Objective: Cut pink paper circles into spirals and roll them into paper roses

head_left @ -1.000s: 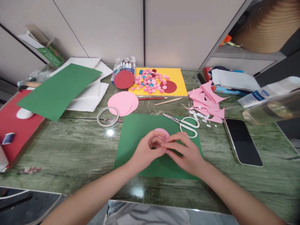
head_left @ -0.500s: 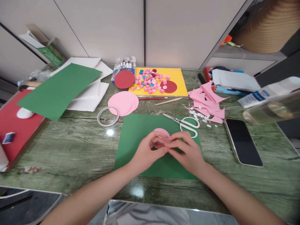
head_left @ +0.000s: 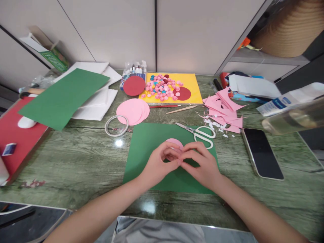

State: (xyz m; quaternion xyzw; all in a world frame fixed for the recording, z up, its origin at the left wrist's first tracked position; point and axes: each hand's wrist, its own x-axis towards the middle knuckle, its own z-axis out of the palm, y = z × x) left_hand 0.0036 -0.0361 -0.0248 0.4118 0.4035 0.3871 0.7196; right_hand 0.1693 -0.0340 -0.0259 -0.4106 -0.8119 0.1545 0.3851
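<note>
Both my hands meet over a green paper sheet (head_left: 146, 141) lying on the table in front of me. My left hand (head_left: 158, 165) and my right hand (head_left: 202, 165) have their fingertips pinched together on a small pink paper circle (head_left: 174, 142), whose top edge shows just beyond my fingers. What the fingertips do to the paper is hidden. White-handled scissors (head_left: 202, 133) lie just beyond my right hand, partly on the green sheet.
A tape roll (head_left: 116, 125) and stacked pink circles (head_left: 133, 110) lie behind left. A yellow board (head_left: 192, 89) holds many small paper pieces. Pink scraps (head_left: 226, 108) and a phone (head_left: 262, 152) are at right. Another green sheet (head_left: 63, 96) and red tray (head_left: 15, 135) sit left.
My fingers have shifted slightly on the pink circle; the right hand's fingers curl in a bit more. Nothing else has moved.
</note>
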